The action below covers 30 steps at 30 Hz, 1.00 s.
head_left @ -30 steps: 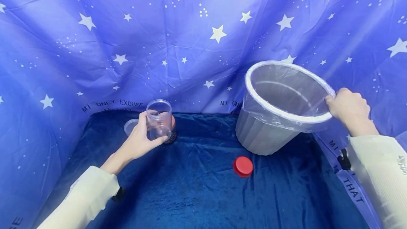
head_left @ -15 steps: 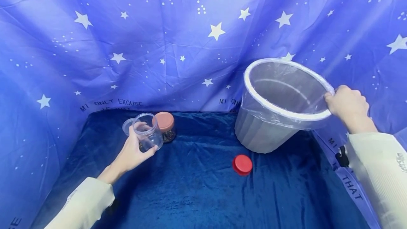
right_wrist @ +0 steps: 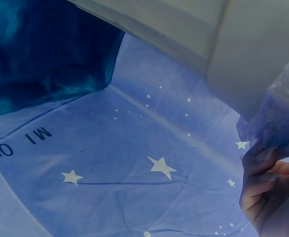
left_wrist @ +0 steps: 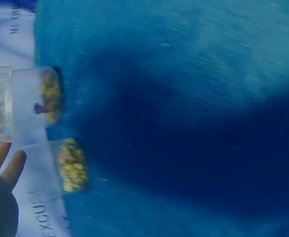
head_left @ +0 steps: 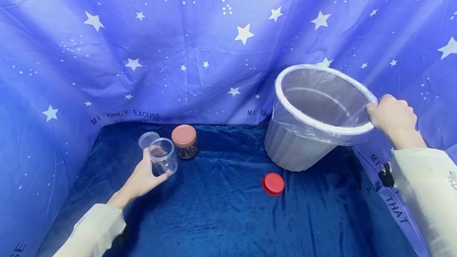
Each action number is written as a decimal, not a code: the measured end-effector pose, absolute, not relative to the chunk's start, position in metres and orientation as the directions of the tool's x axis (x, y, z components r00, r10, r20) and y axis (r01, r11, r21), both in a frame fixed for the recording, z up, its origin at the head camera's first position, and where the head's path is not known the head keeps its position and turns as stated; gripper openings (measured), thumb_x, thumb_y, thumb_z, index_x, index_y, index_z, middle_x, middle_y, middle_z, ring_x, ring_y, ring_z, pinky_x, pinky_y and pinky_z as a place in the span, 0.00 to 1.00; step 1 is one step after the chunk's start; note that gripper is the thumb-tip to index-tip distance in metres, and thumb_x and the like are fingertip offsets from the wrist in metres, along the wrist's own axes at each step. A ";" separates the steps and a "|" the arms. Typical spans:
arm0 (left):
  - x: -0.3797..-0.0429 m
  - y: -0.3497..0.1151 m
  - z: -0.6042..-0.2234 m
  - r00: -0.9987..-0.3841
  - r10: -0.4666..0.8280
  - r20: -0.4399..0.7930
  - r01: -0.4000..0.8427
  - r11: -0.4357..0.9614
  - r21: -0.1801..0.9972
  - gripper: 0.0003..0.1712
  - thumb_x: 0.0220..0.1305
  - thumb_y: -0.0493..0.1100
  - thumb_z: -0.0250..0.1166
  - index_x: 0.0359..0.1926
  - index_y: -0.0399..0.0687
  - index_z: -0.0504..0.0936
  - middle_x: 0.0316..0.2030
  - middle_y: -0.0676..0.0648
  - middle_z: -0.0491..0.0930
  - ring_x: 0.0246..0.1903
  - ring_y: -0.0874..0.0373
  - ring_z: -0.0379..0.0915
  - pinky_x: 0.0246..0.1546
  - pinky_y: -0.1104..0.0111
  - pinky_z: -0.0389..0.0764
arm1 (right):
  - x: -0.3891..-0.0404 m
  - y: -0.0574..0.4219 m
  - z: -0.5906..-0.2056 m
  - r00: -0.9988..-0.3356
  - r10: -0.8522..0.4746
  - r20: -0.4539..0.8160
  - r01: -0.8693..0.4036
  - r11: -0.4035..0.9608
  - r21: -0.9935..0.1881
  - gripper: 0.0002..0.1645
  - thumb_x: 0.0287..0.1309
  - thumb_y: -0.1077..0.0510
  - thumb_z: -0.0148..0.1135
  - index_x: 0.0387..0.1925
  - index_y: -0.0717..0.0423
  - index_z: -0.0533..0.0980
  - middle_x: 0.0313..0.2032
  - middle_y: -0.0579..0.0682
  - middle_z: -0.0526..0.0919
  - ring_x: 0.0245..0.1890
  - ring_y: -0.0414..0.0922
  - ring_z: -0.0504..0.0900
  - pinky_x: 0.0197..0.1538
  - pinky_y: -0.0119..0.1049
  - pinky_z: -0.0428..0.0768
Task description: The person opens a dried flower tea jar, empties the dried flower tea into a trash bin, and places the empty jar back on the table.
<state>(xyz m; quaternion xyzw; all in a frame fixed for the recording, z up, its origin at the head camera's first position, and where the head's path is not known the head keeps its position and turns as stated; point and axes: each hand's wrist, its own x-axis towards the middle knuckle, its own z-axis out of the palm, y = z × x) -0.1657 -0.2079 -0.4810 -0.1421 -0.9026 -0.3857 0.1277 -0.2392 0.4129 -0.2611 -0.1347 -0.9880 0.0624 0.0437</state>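
The left hand (head_left: pixel 143 175) held the cup (head_left: pixel 164 158) toward the worktop's (head_left: pixel 214 225) rear left corner, its fingers bent round the clear wall with the thumb on the near side, parted by the cup's own breadth. The cup's mouth faced upward; whether its base met the blue cloth could not be told. Just behind it, nearer the same corner, stood a clear pot (head_left: pixel 144 140), partly hidden by the cup. To the cup's right, close to the rear edge, stood the pink-topped jar (head_left: pixel 185 142) with dark contents. In the left wrist view, blurred, two vessels beyond the hand showed yellowish contents low in their walls.

The right hand (head_left: pixel 392 118) gripped the rim of the grey bin (head_left: pixel 300 150) on its right side, the fingers closely curled over rim and liner (head_left: pixel 303 128). The bin occupied the rear right corner region of the worktop, its mouth upward. In front of it, right of the middle and well apart from the front edge, lay the red lid (head_left: pixel 273 184). Pale sleeves (head_left: pixel 94 225) covered both forearms; a blue starred curtain (head_left: pixel 207 39) rose behind the rear edge.
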 end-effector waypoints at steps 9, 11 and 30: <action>-0.155 -0.216 -0.509 -0.961 0.115 0.250 0.255 0.712 0.654 0.50 0.46 0.46 0.78 0.64 0.39 0.57 0.50 0.34 0.78 0.50 0.39 0.78 0.50 0.46 0.75 | -0.240 0.414 -0.261 -0.958 0.276 0.077 0.264 0.955 -0.138 0.32 0.68 0.42 0.39 0.36 0.71 0.70 0.39 0.83 0.71 0.38 0.81 0.71 0.28 0.61 0.71; -0.156 -0.217 -0.511 -0.961 0.114 0.254 0.256 0.720 0.645 0.51 0.45 0.45 0.79 0.64 0.38 0.57 0.49 0.33 0.79 0.49 0.38 0.79 0.50 0.45 0.76 | -0.240 0.414 -0.260 -0.958 0.279 0.073 0.267 0.954 -0.138 0.32 0.68 0.42 0.39 0.37 0.71 0.70 0.40 0.83 0.71 0.39 0.81 0.71 0.29 0.61 0.71; -0.167 -0.215 -0.521 -0.972 0.093 0.217 0.216 0.716 0.664 0.54 0.43 0.47 0.80 0.65 0.36 0.57 0.50 0.29 0.79 0.50 0.35 0.78 0.53 0.43 0.75 | -0.237 0.408 -0.258 -0.956 0.286 0.062 0.276 0.951 -0.139 0.32 0.68 0.42 0.40 0.38 0.71 0.70 0.40 0.84 0.70 0.40 0.82 0.71 0.31 0.62 0.71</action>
